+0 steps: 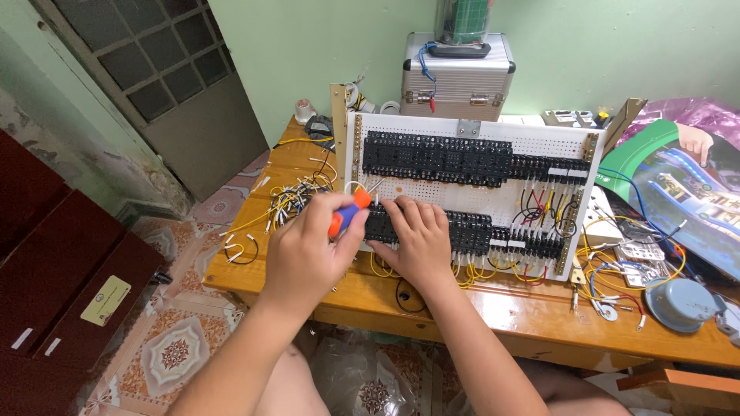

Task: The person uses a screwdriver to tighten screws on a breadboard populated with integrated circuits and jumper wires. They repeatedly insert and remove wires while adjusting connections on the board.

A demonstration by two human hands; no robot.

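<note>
Gripping an orange-handled screwdriver (348, 214), left hand (308, 254) sits beside right hand (412, 243).

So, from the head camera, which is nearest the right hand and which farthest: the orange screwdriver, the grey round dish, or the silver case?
1. Orange screwdriver: just left of the right hand, held in the left hand.
2. Silver case: behind the board, by the wall.
3. Grey round dish: far right, on the table.

Orange-handled screwdriver (347, 215), white perforated board (478, 181), black terminals (435, 156)
</note>
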